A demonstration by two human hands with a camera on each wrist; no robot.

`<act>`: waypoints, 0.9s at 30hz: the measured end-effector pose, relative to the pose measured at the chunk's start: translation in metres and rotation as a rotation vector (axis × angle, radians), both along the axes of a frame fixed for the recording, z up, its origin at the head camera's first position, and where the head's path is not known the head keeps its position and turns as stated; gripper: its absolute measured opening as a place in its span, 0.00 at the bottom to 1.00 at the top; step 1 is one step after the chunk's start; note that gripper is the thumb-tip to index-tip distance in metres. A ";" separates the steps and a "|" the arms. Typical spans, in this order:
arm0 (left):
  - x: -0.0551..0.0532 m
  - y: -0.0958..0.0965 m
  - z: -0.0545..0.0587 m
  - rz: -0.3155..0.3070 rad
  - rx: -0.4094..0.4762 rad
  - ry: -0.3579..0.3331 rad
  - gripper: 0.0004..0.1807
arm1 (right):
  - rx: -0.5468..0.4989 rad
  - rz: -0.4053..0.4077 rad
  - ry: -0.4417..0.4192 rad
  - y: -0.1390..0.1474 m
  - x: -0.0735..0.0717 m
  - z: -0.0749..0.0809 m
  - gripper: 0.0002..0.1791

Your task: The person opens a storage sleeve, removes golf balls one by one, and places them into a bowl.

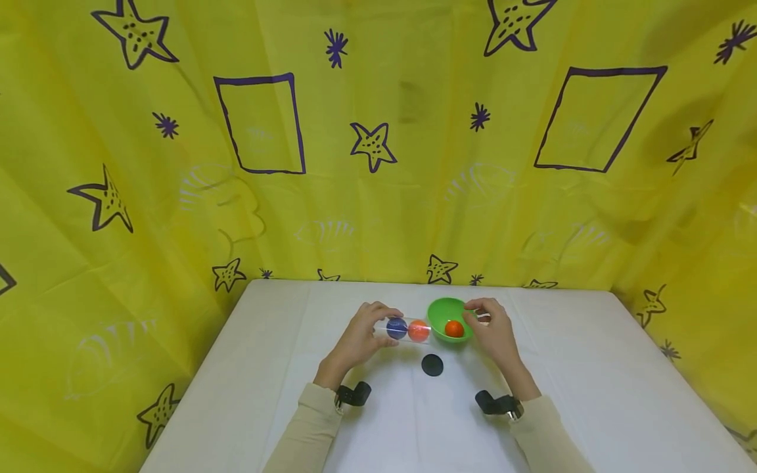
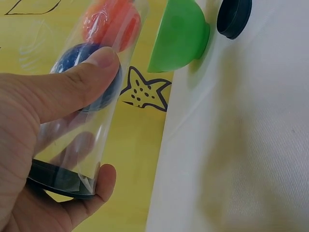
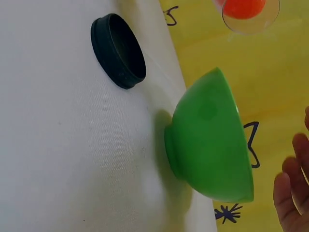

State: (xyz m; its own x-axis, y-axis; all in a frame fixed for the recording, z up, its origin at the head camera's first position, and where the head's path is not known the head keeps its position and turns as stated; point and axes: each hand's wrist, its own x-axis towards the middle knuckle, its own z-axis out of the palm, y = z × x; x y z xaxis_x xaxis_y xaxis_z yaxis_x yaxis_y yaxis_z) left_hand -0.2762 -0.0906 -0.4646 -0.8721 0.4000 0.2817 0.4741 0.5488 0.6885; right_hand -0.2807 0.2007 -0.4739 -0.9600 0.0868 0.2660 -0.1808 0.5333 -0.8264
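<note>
Near the far edge of the counter [image 1: 591,368], the left hand [image 1: 362,334] grips a clear tube [image 1: 407,330] sideways between thumb and fingers, blue ball [image 1: 397,328] and orange ball [image 1: 418,331] inside, while the right hand [image 1: 494,330] hovers, fingers loosely bent and parted, by the green bowl [image 1: 439,315].

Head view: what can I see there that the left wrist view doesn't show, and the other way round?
Only the head view shows the right grip and the loose orange ball in the green bowl. Only the left wrist view shows the tube's black base. Both show the left grip, clear tube, blue ball and reddish ball inside it, the bowl, and the black lid.
</note>
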 end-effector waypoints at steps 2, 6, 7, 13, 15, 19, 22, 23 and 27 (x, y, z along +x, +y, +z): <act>0.000 0.000 0.000 0.000 -0.003 0.005 0.26 | 0.004 0.039 -0.012 -0.004 0.009 0.003 0.09; 0.001 0.001 0.000 -0.003 -0.005 0.013 0.26 | 0.009 0.184 -0.060 -0.012 0.024 0.005 0.10; 0.001 0.001 0.000 -0.004 -0.004 0.015 0.26 | 0.012 0.223 -0.075 -0.014 0.026 0.004 0.11; 0.000 0.002 0.000 -0.011 -0.010 0.033 0.26 | 0.005 0.408 -0.139 -0.020 0.029 -0.005 0.18; 0.000 0.003 0.000 -0.011 -0.015 0.035 0.26 | 0.013 0.438 -0.151 -0.021 0.030 -0.007 0.20; 0.001 0.003 0.001 -0.007 -0.025 0.031 0.26 | 0.015 0.464 -0.169 -0.024 0.032 -0.009 0.23; 0.001 0.004 0.002 -0.001 -0.034 0.026 0.26 | -0.006 0.450 -0.188 -0.026 0.032 -0.008 0.25; 0.001 0.004 0.002 0.000 -0.035 0.024 0.27 | -0.009 0.442 -0.192 -0.027 0.032 -0.008 0.25; 0.001 0.004 0.001 0.003 -0.039 0.018 0.27 | -0.013 0.406 -0.201 -0.028 0.032 -0.007 0.26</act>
State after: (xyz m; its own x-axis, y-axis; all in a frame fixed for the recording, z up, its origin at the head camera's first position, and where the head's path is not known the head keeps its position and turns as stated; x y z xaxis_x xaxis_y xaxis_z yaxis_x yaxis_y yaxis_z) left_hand -0.2754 -0.0863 -0.4634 -0.8685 0.4082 0.2812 0.4841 0.5770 0.6578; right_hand -0.2486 0.1730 -0.4806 -0.9495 -0.3056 0.0718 -0.2082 0.4418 -0.8726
